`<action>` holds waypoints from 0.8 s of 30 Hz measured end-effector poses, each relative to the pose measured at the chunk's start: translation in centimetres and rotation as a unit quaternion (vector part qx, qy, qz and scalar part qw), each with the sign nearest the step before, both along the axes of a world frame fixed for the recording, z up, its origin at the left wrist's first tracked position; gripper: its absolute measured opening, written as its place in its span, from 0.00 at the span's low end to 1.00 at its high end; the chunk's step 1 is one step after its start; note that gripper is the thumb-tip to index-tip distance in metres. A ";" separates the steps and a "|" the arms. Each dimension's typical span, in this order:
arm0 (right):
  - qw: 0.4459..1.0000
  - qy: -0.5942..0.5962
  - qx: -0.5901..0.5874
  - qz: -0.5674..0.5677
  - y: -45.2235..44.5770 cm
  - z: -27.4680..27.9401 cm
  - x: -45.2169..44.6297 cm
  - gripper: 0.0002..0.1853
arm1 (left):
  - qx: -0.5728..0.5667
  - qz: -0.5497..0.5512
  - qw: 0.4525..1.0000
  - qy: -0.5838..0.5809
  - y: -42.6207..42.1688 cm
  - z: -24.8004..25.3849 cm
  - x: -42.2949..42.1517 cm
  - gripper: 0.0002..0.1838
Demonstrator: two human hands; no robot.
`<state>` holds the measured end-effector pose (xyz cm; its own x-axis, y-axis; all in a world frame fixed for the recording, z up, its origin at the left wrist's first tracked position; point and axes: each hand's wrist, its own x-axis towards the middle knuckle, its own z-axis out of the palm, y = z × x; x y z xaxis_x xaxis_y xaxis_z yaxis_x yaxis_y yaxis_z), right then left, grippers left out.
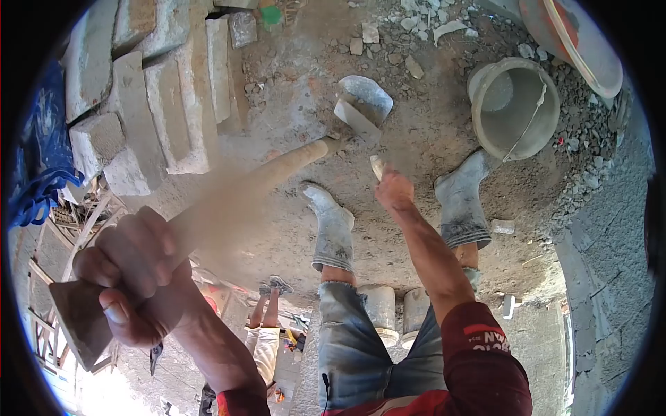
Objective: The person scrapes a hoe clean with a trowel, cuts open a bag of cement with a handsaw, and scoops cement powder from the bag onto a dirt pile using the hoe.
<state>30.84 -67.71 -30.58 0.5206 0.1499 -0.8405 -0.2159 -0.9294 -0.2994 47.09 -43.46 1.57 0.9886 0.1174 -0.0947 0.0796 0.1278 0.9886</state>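
My left hand (135, 277) is wrapped round the thick wooden handle of a shovel, close to its flared butt end. The handle (291, 158) slants away to the upper right, partly blurred. At its far end the shovel's rounded grey metal blade (371, 93) is low over the dirt floor. My right hand (395, 191) is closed on the short handle of a trowel, its flat blade (357, 121) overlapping the shovel blade. Whether the two blades touch, I cannot tell. Between my hands and the shovel blade, grey rubber boots (333, 225) stand on the ground.
A mortar-stained bucket (517, 111) with a wire handle stands at right, beside gravel (590, 139). Stacked concrete blocks (152, 104) fill the upper left, near a blue tarp (45, 139). Two buckets (379, 312) are behind my legs. Another person (267, 333) stands farther back.
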 end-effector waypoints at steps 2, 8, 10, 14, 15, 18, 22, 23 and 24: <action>0.998 -0.028 0.009 -0.056 -0.4 1.8 1.2 0.23 | -0.016 0.019 1.000 0.003 0.2 -0.1 0.2 0.14; 0.943 -0.196 0.020 -0.269 -0.2 1.4 5.8 0.24 | -0.043 0.006 0.999 -0.007 -0.7 -0.1 -1.0 0.16; 0.922 -0.251 0.042 -0.292 -0.3 -0.7 6.1 0.24 | 0.010 -0.013 1.000 -0.022 -1.4 -0.1 -1.6 0.15; 0.990 0.042 0.063 0.121 -0.8 -0.8 10.1 0.20 | 0.049 0.041 0.998 0.002 -3.2 0.4 -2.6 0.13; 0.995 0.005 0.077 0.059 -0.9 0.2 11.5 0.20 | 0.040 0.033 0.999 -0.005 -3.2 0.3 -2.8 0.14; 0.989 -0.073 0.045 -0.122 0.5 1.3 11.1 0.22 | 0.056 0.027 0.998 -0.011 -3.2 0.3 -2.8 0.14; 0.993 0.053 0.067 0.086 -1.3 -2.0 8.0 0.23 | 0.061 0.018 0.998 -0.021 -2.9 0.1 -3.0 0.15; 0.993 0.053 0.067 0.083 -1.5 -1.4 8.5 0.23 | 0.057 0.013 0.998 -0.026 -2.7 0.0 -3.1 0.14; 0.994 0.052 0.070 0.069 -1.5 -0.3 9.5 0.24 | 0.055 0.009 0.998 -0.033 -2.5 0.0 -3.1 0.14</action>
